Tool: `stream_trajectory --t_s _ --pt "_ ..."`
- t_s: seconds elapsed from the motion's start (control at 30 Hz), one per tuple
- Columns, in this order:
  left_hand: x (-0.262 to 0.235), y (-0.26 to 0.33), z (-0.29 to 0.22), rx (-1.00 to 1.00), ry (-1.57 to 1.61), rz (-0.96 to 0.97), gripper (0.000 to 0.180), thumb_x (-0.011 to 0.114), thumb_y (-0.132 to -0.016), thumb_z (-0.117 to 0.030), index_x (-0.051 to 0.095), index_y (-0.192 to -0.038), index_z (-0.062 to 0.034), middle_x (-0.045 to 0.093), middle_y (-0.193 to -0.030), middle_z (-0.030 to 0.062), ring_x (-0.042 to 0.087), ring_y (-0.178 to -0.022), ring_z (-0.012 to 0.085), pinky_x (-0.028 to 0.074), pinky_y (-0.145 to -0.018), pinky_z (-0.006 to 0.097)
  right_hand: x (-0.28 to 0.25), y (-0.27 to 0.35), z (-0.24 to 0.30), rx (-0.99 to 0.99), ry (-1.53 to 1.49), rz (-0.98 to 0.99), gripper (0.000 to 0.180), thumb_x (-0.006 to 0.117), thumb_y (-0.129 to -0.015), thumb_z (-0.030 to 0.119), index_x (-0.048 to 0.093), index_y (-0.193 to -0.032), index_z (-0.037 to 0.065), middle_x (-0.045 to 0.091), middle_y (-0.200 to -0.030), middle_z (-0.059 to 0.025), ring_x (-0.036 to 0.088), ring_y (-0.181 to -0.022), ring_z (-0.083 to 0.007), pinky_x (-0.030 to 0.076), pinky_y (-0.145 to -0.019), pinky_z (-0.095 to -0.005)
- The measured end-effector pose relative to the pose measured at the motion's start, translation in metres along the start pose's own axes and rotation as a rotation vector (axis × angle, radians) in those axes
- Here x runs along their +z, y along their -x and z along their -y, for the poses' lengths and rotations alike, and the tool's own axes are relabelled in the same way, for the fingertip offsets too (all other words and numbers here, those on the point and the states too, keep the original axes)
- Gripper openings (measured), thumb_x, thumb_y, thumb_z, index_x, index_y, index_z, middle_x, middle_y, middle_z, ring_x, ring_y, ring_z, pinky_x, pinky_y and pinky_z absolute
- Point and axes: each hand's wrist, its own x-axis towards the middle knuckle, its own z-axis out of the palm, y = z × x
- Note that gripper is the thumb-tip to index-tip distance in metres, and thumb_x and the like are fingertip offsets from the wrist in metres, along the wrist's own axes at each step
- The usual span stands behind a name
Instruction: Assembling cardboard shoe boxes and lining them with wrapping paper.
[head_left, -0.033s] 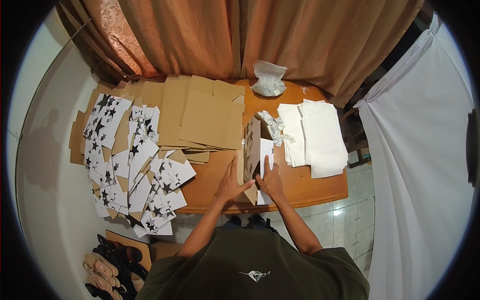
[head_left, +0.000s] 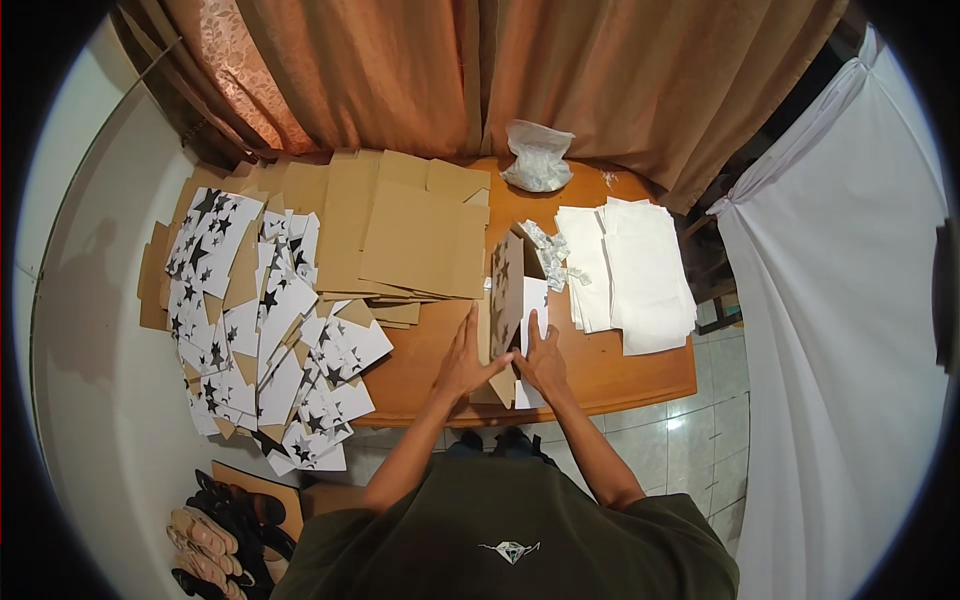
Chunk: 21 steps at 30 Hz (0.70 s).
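A partly folded cardboard box (head_left: 508, 290) stands on the wooden table in front of me, with a raised star-printed panel and a white panel on its right. My left hand (head_left: 465, 362) grips its near left side, fingers stretched along the outside and thumb reaching inward. On the other side, my right hand (head_left: 543, 362) has its fingers on the white panel and its thumb turned in toward the left thumb. Part of each thumb's contact with the box is hidden.
Flat brown cardboard sheets (head_left: 425, 235) lie left of the box. Star-printed cardboard pieces (head_left: 285, 300) overlap further left. Small crinkled packets (head_left: 545, 255), white paper stacks (head_left: 650, 275) and a plastic bag (head_left: 540, 160) are on the right. Shoes (head_left: 215, 540) sit at lower left.
My left thumb has shifted slightly up and right, closer to my right thumb. The star-printed panel leans a little differently; the rest looks the same.
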Motion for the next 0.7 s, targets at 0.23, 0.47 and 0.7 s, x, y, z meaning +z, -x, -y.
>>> stream_trajectory --t_s 0.23,0.47,0.7 --pt "0.006 -0.061 -0.002 0.002 0.022 0.005 0.114 0.073 -0.084 -0.053 0.007 -0.161 -0.0009 0.031 -0.156 0.0323 0.039 -0.141 0.0485 0.040 -0.112 0.052 -0.005 0.004 0.019 0.014 0.009 -0.036 0.094 0.073 -0.084 0.040 0.024 -0.161 0.018 0.041 -0.137 -0.0368 0.065 -0.098 -0.0506 0.057 -0.081 -0.0511" --pt "-0.007 -0.062 -0.033 -0.133 -0.034 0.052 0.078 0.057 -0.084 -0.009 0.028 -0.154 0.0068 0.064 -0.109 0.0371 0.066 -0.098 0.0497 0.054 -0.087 0.051 -0.004 0.006 0.011 0.033 -0.155 -0.122 0.091 0.074 -0.084 0.041 0.029 -0.160 0.015 0.045 -0.131 -0.0401 0.054 -0.117 -0.0531 0.047 -0.099 -0.0526" --pt "-0.030 0.006 -0.055 -0.059 -0.036 0.005 0.080 0.054 -0.082 0.001 0.026 -0.157 0.0016 0.063 -0.115 0.0355 0.063 -0.103 0.0505 0.053 -0.089 0.050 -0.031 0.010 0.016 0.121 -0.210 -0.246 0.092 0.076 -0.084 0.045 0.033 -0.158 0.011 0.044 -0.135 -0.0361 0.051 -0.118 -0.0464 0.044 -0.101 -0.0514"
